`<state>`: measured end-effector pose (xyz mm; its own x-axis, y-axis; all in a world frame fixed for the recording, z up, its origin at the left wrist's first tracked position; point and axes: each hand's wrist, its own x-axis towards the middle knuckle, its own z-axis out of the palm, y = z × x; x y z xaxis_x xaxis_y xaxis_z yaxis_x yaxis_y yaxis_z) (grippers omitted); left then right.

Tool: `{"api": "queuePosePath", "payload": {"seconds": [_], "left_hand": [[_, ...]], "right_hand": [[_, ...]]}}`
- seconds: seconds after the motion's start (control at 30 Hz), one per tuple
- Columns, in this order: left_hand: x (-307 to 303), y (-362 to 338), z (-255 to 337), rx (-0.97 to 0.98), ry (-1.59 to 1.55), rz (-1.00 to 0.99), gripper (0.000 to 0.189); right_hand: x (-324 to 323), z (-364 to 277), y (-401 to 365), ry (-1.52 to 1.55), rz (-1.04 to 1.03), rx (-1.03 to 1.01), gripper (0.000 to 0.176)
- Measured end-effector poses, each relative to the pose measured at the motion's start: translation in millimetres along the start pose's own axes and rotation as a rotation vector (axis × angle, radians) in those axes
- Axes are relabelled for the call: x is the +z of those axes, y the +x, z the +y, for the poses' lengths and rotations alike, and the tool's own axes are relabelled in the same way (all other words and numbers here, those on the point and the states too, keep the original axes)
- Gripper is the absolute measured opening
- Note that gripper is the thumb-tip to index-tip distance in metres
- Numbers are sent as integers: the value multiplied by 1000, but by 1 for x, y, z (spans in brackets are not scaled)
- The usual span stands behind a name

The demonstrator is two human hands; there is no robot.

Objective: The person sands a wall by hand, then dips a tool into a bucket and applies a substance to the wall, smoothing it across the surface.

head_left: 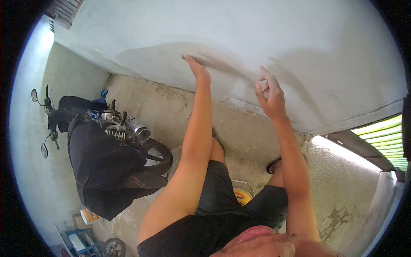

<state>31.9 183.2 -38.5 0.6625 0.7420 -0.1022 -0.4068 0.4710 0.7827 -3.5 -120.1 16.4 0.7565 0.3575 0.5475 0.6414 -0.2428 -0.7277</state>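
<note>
1. A grey plastered wall point(265, 34) rises over a concrete floor point(171, 107).
2. The left hand point(198, 68) lies flat on this wall, its fingers straight and close together.
3. The right hand point(269, 96) is just beside the wall, its fingers loosely bent, holding nothing.
4. A covered motorcycle point(107, 158) stands apart from the wall.

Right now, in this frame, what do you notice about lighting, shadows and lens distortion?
Head view: the fisheye lens curves the wall and blackens the corners; soft arm shadows lie on the wall near the left hand and right hand; a strip at lower right is overexposed.
</note>
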Motion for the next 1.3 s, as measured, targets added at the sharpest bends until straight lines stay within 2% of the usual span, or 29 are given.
{"api": "queuePosePath", "payload": {"seconds": [0.07,0.1,0.17,0.2,0.27,0.3,0.37,0.4,0.47,0.5,0.57,0.6,0.67,0.77,0.8,0.87,0.9,0.97,1.0,1.03,1.07,1.1,1.17,1.2,1.23,1.27,1.3], "left_hand": [[26,-13,28,286,187,-54,88],[19,-10,21,288,192,-55,88],[-5,2,-12,171,309,27,91],[-11,7,-19,173,298,26,91],[-20,13,-24,30,98,-13,91],[-6,8,-14,32,102,-17,91],[26,-15,16,254,202,-28,90],[4,-6,0,260,205,-15,90],[-38,30,-52,84,151,30,92],[-34,27,-52,84,135,26,92],[-28,9,-41,-39,-98,-18,91],[-15,6,-34,-42,-98,-14,91],[6,5,-21,87,32,182,89],[-49,49,-81,135,177,157,90],[-46,45,-75,142,161,159,90],[-37,22,-48,-34,-105,15,89],[-21,15,-33,-33,-106,26,89],[14,7,-9,146,58,296,86],[-2,44,-55,151,59,305,86],[-31,64,-94,164,153,233,89],[-74,94,-111,177,243,157,91],[-72,83,-104,184,232,153,91],[-59,35,-69,-199,-68,216,86],[-36,27,-48,-200,-63,215,86],[-12,16,-27,-109,-66,240,87],[-3,10,-19,-19,-71,268,88],[-19,17,-35,-25,-73,280,88]], "right_hand": [[1,-2,1,0,2,-29,52],[3,-2,0,5,4,-27,52],[1,0,1,-23,-13,16,51],[0,1,2,-30,-14,7,51],[0,1,0,-19,9,-39,51],[-1,0,3,-16,14,-38,51],[0,-5,2,-18,4,-10,51],[3,-6,-1,-9,-7,-13,51],[2,-2,0,-21,-33,29,51],[2,-1,0,-33,-34,19,51],[6,1,-1,-15,-9,-36,51],[6,0,0,-16,-14,-33,51],[10,-7,0,-12,-39,-4,50],[18,-13,1,-17,-92,29,51],[21,-13,1,-24,-97,13,51],[31,-9,-1,3,-89,-66,51],[33,-9,0,6,-100,-64,51],[37,-12,-1,28,-107,-63,52],[40,-13,-3,35,-115,-64,52],[42,-13,-3,24,-135,-25,52],[42,-13,-3,8,-152,12,52],[41,-12,-2,3,-150,1,52],[42,-9,-4,-1,-149,-41,52],[42,-9,-3,0,-146,-37,52],[42,-9,-2,5,-139,-34,52],[42,-9,-5,7,-138,-31,52],[42,-10,-9,5,-150,-26,52]]}}
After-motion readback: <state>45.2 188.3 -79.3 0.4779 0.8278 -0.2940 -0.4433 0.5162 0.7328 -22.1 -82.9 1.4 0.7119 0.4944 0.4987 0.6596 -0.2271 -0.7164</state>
